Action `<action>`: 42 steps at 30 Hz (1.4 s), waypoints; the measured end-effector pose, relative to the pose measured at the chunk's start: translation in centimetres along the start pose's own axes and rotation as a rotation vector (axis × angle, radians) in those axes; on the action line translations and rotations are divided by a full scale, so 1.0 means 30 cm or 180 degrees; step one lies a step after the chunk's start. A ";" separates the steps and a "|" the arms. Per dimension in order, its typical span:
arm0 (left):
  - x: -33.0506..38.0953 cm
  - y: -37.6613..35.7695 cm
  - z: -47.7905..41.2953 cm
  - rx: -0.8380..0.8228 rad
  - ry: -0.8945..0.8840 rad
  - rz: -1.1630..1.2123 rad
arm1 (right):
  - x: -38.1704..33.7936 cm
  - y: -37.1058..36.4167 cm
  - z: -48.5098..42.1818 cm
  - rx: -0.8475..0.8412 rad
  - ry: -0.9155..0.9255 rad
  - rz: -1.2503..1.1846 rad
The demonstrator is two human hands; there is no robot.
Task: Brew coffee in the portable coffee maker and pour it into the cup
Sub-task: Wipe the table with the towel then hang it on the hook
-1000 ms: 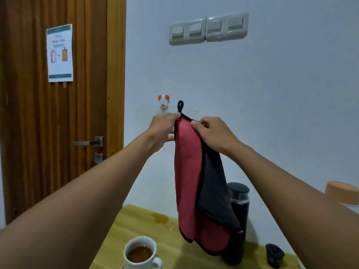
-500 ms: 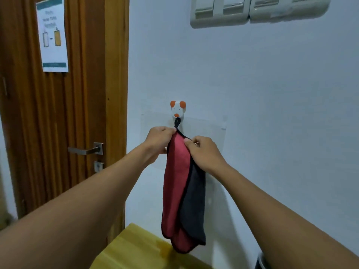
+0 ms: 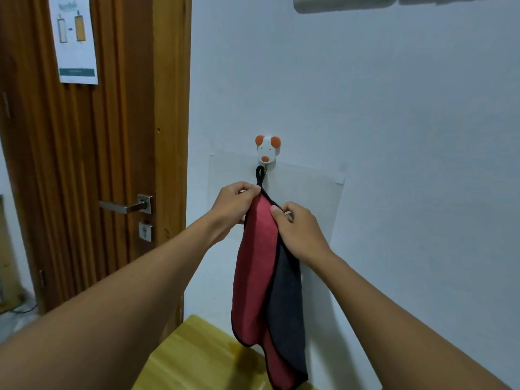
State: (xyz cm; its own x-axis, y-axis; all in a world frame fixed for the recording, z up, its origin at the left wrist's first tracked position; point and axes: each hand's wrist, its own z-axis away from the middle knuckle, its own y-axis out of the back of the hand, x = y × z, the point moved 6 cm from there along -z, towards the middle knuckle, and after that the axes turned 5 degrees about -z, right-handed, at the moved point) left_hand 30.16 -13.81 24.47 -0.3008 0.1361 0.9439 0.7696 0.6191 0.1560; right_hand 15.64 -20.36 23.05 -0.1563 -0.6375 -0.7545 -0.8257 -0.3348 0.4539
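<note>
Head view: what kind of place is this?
Likely a home room, by a doorway: wooden door with lever handle, dog-shaped wall hook holding a red-and-grey cloth, wooden table.

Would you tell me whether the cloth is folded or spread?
Folded: the cloth hangs doubled, red half beside dark half, from the hook.

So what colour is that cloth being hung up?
The cloth is red on one side, dark grey on the other, black-edged; head view.
</note>
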 end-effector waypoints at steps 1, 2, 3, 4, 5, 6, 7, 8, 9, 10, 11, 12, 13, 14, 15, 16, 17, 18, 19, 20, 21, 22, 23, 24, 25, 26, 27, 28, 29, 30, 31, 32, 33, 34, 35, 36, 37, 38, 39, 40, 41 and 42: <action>-0.001 -0.004 0.004 -0.0022 -0.0051 0.0054 | 0.000 0.002 0.005 -0.0007 0.0038 -0.0030; -0.005 -0.005 0.008 -0.0037 -0.0092 0.0111 | -0.002 0.003 0.008 -0.0015 0.0077 -0.0029; -0.009 -0.005 0.012 -0.0040 -0.0122 0.0158 | -0.004 0.004 0.011 -0.0023 0.0110 -0.0017; -0.012 -0.003 0.015 -0.0039 -0.0151 0.0205 | -0.007 0.005 0.013 -0.0026 0.0135 0.0000; -0.015 -0.001 0.019 -0.0038 -0.0181 0.0261 | -0.012 0.005 0.014 -0.0030 0.0162 0.0013; -0.016 0.002 0.021 -0.0043 -0.0209 0.0319 | -0.017 0.005 0.016 -0.0030 0.0191 0.0016; -0.017 0.005 0.023 -0.0051 -0.0231 0.0376 | -0.023 0.004 0.016 -0.0031 0.0221 0.0011; -0.016 0.008 0.024 -0.0058 -0.0243 0.0416 | -0.029 0.002 0.016 -0.0035 0.0244 0.0001; -0.015 0.009 0.023 -0.0062 -0.0247 0.0430 | -0.034 0.001 0.017 -0.0037 0.0258 -0.0015; -0.014 0.010 0.022 -0.0067 -0.0242 0.0417 | -0.037 -0.001 0.017 -0.0034 0.0262 -0.0032; -0.011 0.008 0.020 -0.0073 -0.0232 0.0387 | -0.038 -0.001 0.018 -0.0025 0.0266 -0.0047; -0.009 0.006 0.017 -0.0087 -0.0213 0.0355 | -0.039 -0.001 0.018 -0.0008 0.0264 -0.0054; -0.006 0.002 0.013 -0.0106 -0.0193 0.0336 | -0.038 0.001 0.018 0.0010 0.0264 -0.0055; -0.004 -0.003 0.011 -0.0129 -0.0174 0.0330 | -0.037 0.003 0.018 0.0023 0.0265 -0.0058; -0.002 -0.007 0.008 -0.0154 -0.0157 0.0321 | -0.034 0.004 0.017 0.0031 0.0264 -0.0067; 0.000 -0.011 0.005 -0.0172 -0.0139 0.0294 | -0.030 0.006 0.017 0.0037 0.0256 -0.0080; 0.000 -0.014 0.003 -0.0180 -0.0120 0.0256 | -0.026 0.007 0.017 0.0040 0.0244 -0.0096; 0.001 -0.016 0.001 -0.0184 -0.0103 0.0224 | -0.021 0.010 0.016 0.0041 0.0232 -0.0110; 0.000 -0.018 -0.001 -0.0192 -0.0086 0.0207 | -0.017 0.011 0.015 0.0040 0.0219 -0.0118; -0.001 -0.019 -0.002 -0.0203 -0.0070 0.0198 | -0.013 0.012 0.014 0.0038 0.0206 -0.0118; -0.003 -0.020 -0.003 -0.0214 -0.0052 0.0195 | -0.010 0.012 0.013 0.0036 0.0196 -0.0120; -0.005 -0.020 -0.003 -0.0218 -0.0031 0.0193 | -0.008 0.010 0.012 0.0032 0.0186 -0.0127; -0.008 -0.019 -0.004 -0.0216 -0.0011 0.0195 | -0.006 0.007 0.010 0.0031 0.0175 -0.0137; -0.011 -0.019 -0.006 -0.0211 0.0009 0.0197 | -0.004 0.005 0.008 0.0031 0.0162 -0.0145; -0.014 -0.018 -0.007 -0.0205 0.0030 0.0195 | -0.002 0.002 0.007 0.0025 0.0148 -0.0149; -0.018 -0.017 -0.008 -0.0199 0.0049 0.0186 | 0.000 -0.002 0.005 0.0016 0.0137 -0.0148; -0.021 -0.016 -0.008 -0.0197 0.0064 0.0177 | 0.002 -0.005 0.004 0.0012 0.0131 -0.0138; -0.025 -0.015 -0.008 -0.0196 0.0078 0.0171 | 0.004 -0.008 0.002 0.0017 0.0125 -0.0121; -0.028 -0.015 -0.009 -0.0196 0.0092 0.0168 | 0.006 -0.011 0.000 0.0028 0.0122 -0.0104; -0.031 -0.015 -0.009 -0.0195 0.0110 0.0164 | 0.009 -0.012 -0.002 0.0042 0.0120 -0.0097; -0.033 -0.015 -0.009 -0.0191 0.0131 0.0164 | 0.011 -0.014 -0.003 0.0056 0.0122 -0.0097; -0.034 -0.017 -0.011 -0.0185 0.0154 0.0164 | 0.013 -0.014 -0.004 0.0063 0.0120 -0.0095; -0.033 -0.018 -0.012 -0.0179 0.0174 0.0160 | 0.015 -0.014 -0.005 0.0069 0.0117 -0.0094; -0.031 -0.019 -0.014 -0.0169 0.0187 0.0153 | 0.016 -0.012 -0.007 0.0077 0.0114 -0.0097; -0.029 -0.021 -0.017 -0.0154 0.0190 0.0145 | 0.017 -0.010 -0.009 0.0087 0.0115 -0.0106; -0.025 -0.021 -0.020 -0.0131 0.0180 0.0133 | 0.018 -0.007 -0.011 0.0101 0.0123 -0.0118; -0.021 -0.022 -0.022 -0.0100 0.0161 0.0124 | 0.017 -0.004 -0.015 0.0116 0.0139 -0.0125; -0.016 -0.021 -0.025 -0.0057 0.0137 0.0126 | 0.016 -0.002 -0.018 0.0130 0.0160 -0.0127; -0.010 -0.020 -0.028 -0.0004 0.0108 0.0143 | 0.014 0.000 -0.021 0.0137 0.0181 -0.0128; -0.003 -0.018 -0.030 0.0051 0.0079 0.0171 | 0.012 0.000 -0.024 0.0132 0.0198 -0.0125; 0.003 -0.018 -0.033 0.0101 0.0056 0.0201 | 0.009 0.000 -0.027 0.0122 0.0215 -0.0114; 0.008 -0.018 -0.036 0.0147 0.0045 0.0220 | 0.007 0.000 -0.029 0.0112 0.0229 -0.0100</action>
State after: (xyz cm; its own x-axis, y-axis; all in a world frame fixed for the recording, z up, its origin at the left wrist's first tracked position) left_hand 30.28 -14.94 24.92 -0.2396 0.1690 0.9561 0.7614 0.6437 0.0770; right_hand 16.08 -21.09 23.30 -0.0917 -0.6757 -0.7315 -0.8484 -0.3316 0.4126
